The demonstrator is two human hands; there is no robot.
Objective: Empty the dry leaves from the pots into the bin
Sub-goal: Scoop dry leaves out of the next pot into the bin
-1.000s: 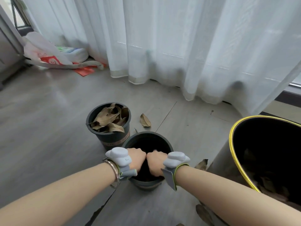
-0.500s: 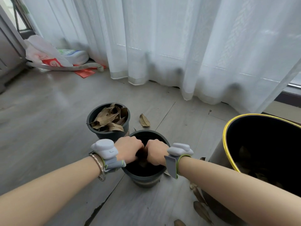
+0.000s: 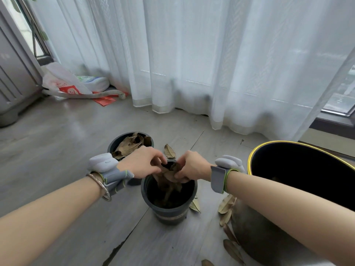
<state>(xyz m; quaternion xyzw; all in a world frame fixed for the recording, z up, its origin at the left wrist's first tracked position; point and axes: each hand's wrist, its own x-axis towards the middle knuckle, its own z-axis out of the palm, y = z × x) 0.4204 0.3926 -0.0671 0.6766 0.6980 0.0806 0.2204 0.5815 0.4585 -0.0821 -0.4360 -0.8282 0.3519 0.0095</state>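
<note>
I see both hands meeting over the near dark grey round plastic pot (image 3: 169, 196), which stands upright on the grey wood-look floor (image 3: 57, 143). My left hand (image 3: 143, 163) has its fingers curled down and inward, and my right hand (image 3: 193, 167) mirrors it; between them they grip a bunch of dry brown leaves (image 3: 171, 175) lifted just above the pot's rim, with some of the bunch trailing down into the pot's dark inside. How much leaf matter lies at the bottom I cannot tell.

Behind the left hand stands a second dark grey round pot (image 3: 130, 144), upright, holding a heap of dry brown leaves; its near rim is hidden by my left wrist. One loose brown leaf (image 3: 169, 151) lies on the floor just beside that far pot, to its right.

To the right of the near pot sits the large black bin with a yellow rim (image 3: 299, 169), partly covered by my right forearm. Several fallen dry leaves (image 3: 226, 206) lie on the floor between the near pot and the bin's base.

Each wrist carries a grey strapped device (image 3: 104, 164), and a thin metal bangle (image 3: 99, 183) sits on the left forearm. A white sheer curtain (image 3: 192, 54) hangs behind, and a white and red plastic bag (image 3: 65, 83) lies at the far left.
</note>
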